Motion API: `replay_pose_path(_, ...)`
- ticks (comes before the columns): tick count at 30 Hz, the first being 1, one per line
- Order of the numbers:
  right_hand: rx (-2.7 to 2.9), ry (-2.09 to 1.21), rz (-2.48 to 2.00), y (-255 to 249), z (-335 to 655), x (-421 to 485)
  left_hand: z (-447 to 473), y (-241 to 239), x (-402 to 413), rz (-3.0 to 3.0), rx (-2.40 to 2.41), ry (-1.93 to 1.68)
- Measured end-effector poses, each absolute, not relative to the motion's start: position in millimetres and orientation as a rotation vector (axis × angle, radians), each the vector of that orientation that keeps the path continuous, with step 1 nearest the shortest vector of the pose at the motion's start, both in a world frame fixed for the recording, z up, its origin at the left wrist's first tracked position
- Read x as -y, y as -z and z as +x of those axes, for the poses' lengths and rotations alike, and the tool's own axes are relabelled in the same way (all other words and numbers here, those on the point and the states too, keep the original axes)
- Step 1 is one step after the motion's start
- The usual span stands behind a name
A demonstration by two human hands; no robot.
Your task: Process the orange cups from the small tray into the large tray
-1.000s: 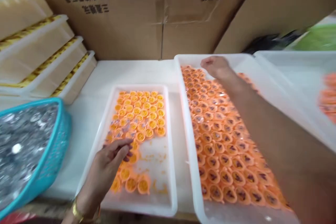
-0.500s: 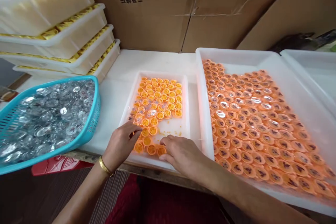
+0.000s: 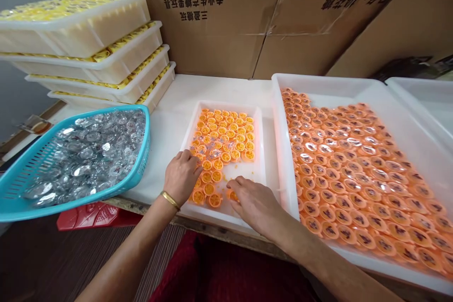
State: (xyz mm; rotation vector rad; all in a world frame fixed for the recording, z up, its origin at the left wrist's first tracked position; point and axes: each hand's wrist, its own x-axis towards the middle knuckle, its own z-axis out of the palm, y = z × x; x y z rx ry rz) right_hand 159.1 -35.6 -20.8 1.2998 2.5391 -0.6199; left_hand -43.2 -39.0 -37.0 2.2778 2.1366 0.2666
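Note:
A small white tray (image 3: 260, 151) holds rows of little orange cups (image 3: 206, 177) filled with yellow-orange bits. Clear printed discs (image 3: 214, 153) lie over several cups in its left middle part. My left hand (image 3: 182, 175), wearing a gold bracelet, is over the tray's left side, fingers curled together above the cups and discs; what they pinch is hidden. At the tray's near right, my right hand (image 3: 255, 204) has its thumb and fingers around one orange cup (image 3: 232, 195), a little apart from the others.
A blue basket (image 3: 139, 170) of clear discs stands at left, before stacked white trays (image 3: 116, 73) with yellow contents. At right, a large white tray (image 3: 286, 170) holds many orange cups with dark-marked covers. Cardboard boxes (image 3: 226, 52) stand behind. A red plastic piece (image 3: 95, 215) shows below the table edge.
The view has shifted, so everything sits lower and further right. My left hand has moved up over the cups with fingers curled in. The cup at my right hand has moved away from its neighbours.

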Motion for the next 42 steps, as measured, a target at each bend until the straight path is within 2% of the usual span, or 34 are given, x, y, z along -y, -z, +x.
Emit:
replay_pose_path(4,-2.538,0.560,1.347,24,156,39,-36,40,31,2.309,-2.146,-0.125)
replay_pose_path(8,-2.514,0.516,1.364,25,154,41,-35,42,31,2.275,-2.149,-0.218)
replay_pose_path(13,-2.562,0.599,1.435,22,158,39,-40,36,36,1.870,-1.973,-0.840)
replay_pose_path(17,-2.604,1.010,1.608,22,163,36,-40,25,47,1.008,-1.378,-1.202)
replay_pose_path(21,-2.614,1.457,1.748,19,165,36,-29,21,62,0.529,-0.883,-1.176)
replay_pose_path(27,-2.769,1.726,1.791,6,162,37,-11,26,67,0.481,-0.786,-1.131)
replay_pose_path(42,-2.823,1.724,1.859,14,171,42,6,33,63,0.563,-0.929,-1.143)
